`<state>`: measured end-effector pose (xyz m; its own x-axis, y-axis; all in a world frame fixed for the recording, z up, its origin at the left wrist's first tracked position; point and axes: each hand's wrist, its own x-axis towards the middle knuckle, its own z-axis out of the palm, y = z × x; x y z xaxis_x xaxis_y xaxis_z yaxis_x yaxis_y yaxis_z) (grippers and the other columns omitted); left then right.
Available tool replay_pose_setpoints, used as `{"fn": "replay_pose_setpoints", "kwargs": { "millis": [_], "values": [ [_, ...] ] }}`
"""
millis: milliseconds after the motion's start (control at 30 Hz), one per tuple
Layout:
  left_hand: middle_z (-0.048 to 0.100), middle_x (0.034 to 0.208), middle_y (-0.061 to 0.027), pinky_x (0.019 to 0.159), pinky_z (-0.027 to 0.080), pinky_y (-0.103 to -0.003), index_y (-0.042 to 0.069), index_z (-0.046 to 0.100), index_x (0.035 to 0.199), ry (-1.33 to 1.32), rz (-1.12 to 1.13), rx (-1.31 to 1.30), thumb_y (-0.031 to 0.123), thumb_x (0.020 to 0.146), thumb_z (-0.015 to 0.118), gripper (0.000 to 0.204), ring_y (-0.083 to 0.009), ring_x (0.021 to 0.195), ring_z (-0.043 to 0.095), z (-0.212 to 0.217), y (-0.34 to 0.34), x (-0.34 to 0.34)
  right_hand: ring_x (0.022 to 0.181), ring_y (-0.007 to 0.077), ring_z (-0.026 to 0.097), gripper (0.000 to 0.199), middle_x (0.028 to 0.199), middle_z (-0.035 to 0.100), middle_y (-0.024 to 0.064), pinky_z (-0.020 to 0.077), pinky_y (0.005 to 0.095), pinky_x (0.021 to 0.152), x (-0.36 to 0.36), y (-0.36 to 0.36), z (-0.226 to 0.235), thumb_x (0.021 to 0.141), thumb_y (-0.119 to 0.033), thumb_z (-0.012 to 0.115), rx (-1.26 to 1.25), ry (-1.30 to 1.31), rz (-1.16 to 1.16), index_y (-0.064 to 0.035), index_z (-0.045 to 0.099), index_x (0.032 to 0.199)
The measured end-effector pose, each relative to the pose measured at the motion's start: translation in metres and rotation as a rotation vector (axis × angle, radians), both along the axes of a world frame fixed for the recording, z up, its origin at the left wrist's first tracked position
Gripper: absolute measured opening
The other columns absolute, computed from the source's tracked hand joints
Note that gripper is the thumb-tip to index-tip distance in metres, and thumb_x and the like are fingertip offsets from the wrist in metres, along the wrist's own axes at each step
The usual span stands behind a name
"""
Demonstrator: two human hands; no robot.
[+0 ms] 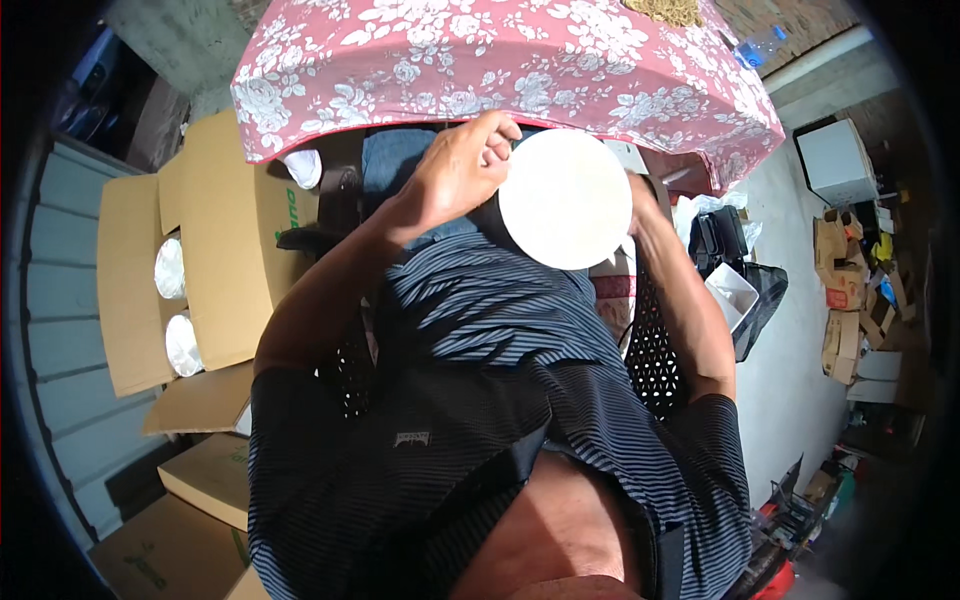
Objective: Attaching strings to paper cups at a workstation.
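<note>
While hands grip a white disc, stacked white discs fill a cardboard box.

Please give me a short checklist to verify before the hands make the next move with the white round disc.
1. Left hand grips the white round disc at its rim: ok.
2. Right hand's grip behind the disc: cannot tell, hidden.
3. Disc surface unbroken: ok on the side shown.
4. Floral tablecloth edge apart from the disc: cannot tell.
5. Open cardboard box with white round items beside the left arm: ok.
</note>
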<state>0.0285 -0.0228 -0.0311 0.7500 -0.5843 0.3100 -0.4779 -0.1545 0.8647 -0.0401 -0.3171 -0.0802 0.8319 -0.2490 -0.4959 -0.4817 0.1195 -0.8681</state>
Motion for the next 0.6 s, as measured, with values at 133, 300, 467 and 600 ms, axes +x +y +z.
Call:
{"fn": "replay_pose_setpoints", "kwargs": {
  "millis": [133, 300, 467, 600],
  "values": [
    [0.057, 0.135, -0.0216, 0.105, 0.048, -0.046, -0.001, 0.058, 0.133, -0.510, -0.061, 0.090, 0.015, 0.087, 0.077, 0.052, -0.0385, 0.128, 0.056, 0.011, 0.007, -0.013, 0.089, 0.0234, 0.076, 0.040, 0.112, 0.073, 0.0203, 0.0640, 0.0343, 0.067, -0.003, -0.005, -0.022, 0.106, -0.019, 0.053, 0.167, -0.062, -0.069, 0.0112, 0.059, 0.131],
    [0.075, 0.108, -0.0099, 0.095, 0.055, -0.043, 0.007, 0.074, 0.111, -0.717, -0.409, 0.346, 0.020, 0.090, 0.076, 0.025, -0.0226, 0.100, 0.071, -0.004, -0.009, -0.040, 0.097, 0.0242, 0.075, 0.041, 0.118, 0.072, 0.0208, 0.0626, 0.0341, 0.077, 0.006, -0.005, -0.045, 0.103, -0.016, 0.059, 0.087, -0.103, -0.064, 0.0129, 0.058, 0.132],
    [0.063, 0.087, -0.0132, 0.076, 0.051, -0.044, 0.001, 0.066, 0.095, -0.660, -0.224, 0.095, 0.003, 0.083, 0.071, 0.013, -0.0332, 0.083, 0.065, 0.037, -0.005, -0.013, 0.067, 0.0092, 0.061, 0.020, 0.085, 0.067, 0.0024, 0.0479, 0.0243, 0.056, 0.002, 0.009, 0.010, 0.102, -0.011, 0.061, -0.284, -0.260, 0.217, -0.0008, 0.065, 0.118],
    [0.062, 0.085, -0.0157, 0.070, 0.052, -0.039, -0.002, 0.064, 0.097, -0.709, -0.019, 0.033, 0.000, 0.088, 0.067, 0.010, -0.0350, 0.083, 0.065, 0.096, 0.001, 0.020, 0.065, 0.0060, 0.057, 0.021, 0.081, 0.065, -0.0013, 0.0467, 0.0254, 0.054, 0.014, 0.023, 0.045, 0.106, -0.015, 0.058, -0.275, -0.279, 0.406, -0.0026, 0.065, 0.121]
  ]
}}
